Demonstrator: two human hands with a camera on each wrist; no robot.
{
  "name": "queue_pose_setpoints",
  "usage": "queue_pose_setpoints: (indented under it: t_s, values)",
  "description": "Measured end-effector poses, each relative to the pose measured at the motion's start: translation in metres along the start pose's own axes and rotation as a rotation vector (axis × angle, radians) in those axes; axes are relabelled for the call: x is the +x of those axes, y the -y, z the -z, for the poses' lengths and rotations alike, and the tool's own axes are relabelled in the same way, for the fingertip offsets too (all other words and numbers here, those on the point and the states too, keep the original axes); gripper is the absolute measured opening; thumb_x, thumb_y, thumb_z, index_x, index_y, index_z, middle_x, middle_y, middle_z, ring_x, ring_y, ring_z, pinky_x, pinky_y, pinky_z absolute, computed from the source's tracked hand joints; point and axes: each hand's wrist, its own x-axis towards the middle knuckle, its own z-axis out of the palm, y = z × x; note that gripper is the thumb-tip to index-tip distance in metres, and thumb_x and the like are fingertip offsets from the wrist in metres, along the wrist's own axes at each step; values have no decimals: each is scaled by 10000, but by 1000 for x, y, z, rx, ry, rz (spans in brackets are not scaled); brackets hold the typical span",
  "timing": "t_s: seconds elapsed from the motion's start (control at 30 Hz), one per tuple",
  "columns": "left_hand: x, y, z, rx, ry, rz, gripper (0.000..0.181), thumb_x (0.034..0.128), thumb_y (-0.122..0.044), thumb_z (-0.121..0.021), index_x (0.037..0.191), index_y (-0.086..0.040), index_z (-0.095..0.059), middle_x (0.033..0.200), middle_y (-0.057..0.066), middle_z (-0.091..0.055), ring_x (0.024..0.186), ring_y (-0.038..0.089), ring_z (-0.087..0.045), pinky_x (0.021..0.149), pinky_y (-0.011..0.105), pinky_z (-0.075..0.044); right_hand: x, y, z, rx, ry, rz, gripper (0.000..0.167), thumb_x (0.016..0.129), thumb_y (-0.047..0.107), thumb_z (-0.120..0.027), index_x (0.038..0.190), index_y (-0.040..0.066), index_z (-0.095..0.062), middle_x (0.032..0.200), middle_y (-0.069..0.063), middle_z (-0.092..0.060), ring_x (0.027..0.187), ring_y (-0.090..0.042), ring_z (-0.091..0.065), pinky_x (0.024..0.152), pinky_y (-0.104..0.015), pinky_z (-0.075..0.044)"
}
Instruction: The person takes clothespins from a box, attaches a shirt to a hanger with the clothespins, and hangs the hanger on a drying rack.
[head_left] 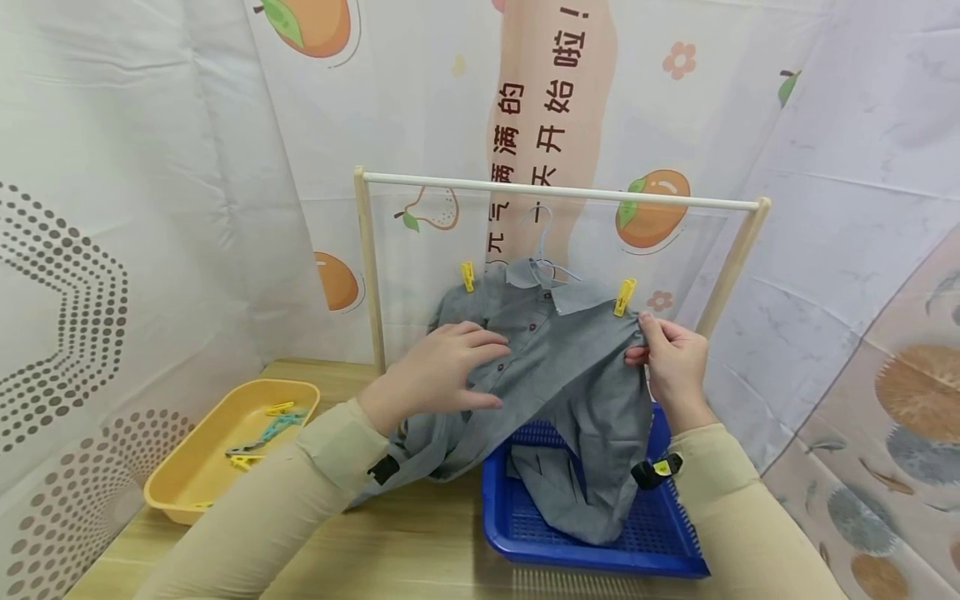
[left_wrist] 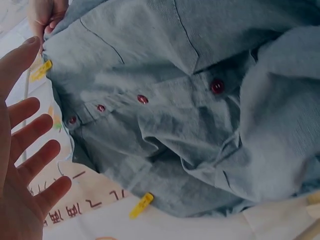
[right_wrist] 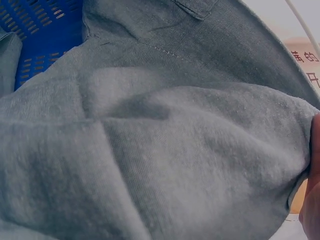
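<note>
A grey-blue button shirt [head_left: 547,350] hangs on a pale hanger [head_left: 543,237], a yellow clothespin [head_left: 468,277] at one shoulder and another yellow clothespin [head_left: 626,297] at the other. My right hand [head_left: 675,358] pinches the shirt at the right-hand shoulder, just below that clothespin. In the right wrist view the sleeve cloth [right_wrist: 175,150] fills most of the picture, with only part of the fingers at the edge. My left hand [head_left: 446,367] is in front of the shirt's left side, holding nothing. Its fingers are spread in the left wrist view, and red buttons [left_wrist: 143,99] run down the shirt front.
A wooden rack with a white rod [head_left: 562,192] stands behind the shirt. One sleeve droops into a blue basket [head_left: 600,562] on the wooden table [head_left: 420,542]. To the left sits a yellow tray [head_left: 180,475] holding several clothespins [head_left: 281,427]. Printed curtains surround the table.
</note>
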Motion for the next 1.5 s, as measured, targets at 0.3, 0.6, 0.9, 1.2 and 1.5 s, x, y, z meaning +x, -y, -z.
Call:
queue_pose_setpoints:
  t_s: [0.3,0.6,0.9,1.2,1.5]
  values:
    - [15,-12,-8,-42,-5,-54,658,844,-562,-785,1340,-148,-665,1372,-5,-612,1245,204,-547,1004,421,-471,0,0,1,-27,20,5,283,937,171,-762,899,-109,-761,569,-113,-645,419,-160,-638,419,-310,-545]
    - [30,-28,-19,-48,60,-46,660,849,-592,-764,1350,-174,-662,1371,-16,-612,1256,201,-543,1047,401,-447,0,0,4,-61,48,-17,310,935,204,-766,926,-106,-762,583,-111,-654,439,-163,-649,437,-316,-555]
    - [42,-39,-33,-57,95,-56,651,841,-618,-757,1345,-218,-664,1363,-55,-608,1260,167,-544,1057,385,-442,2,-2,7,-47,87,-35,301,942,197,-757,937,-104,-763,587,-108,-663,442,-163,-650,446,-319,-561]
    - [57,-45,-37,-70,101,-82,646,839,-616,-761,1329,-203,-681,1322,-58,-632,1203,156,-568,1031,362,-456,5,-1,9,-29,97,-46,267,947,175,-751,927,-90,-770,587,-103,-664,436,-160,-647,435,-316,-556]
    - [66,-52,-48,-135,140,-99,557,851,-583,-768,1236,-182,-734,1206,-60,-656,1057,130,-604,919,285,-502,6,0,11,-58,130,-44,289,948,199,-752,959,-89,-770,607,-97,-675,447,-161,-651,453,-323,-565]
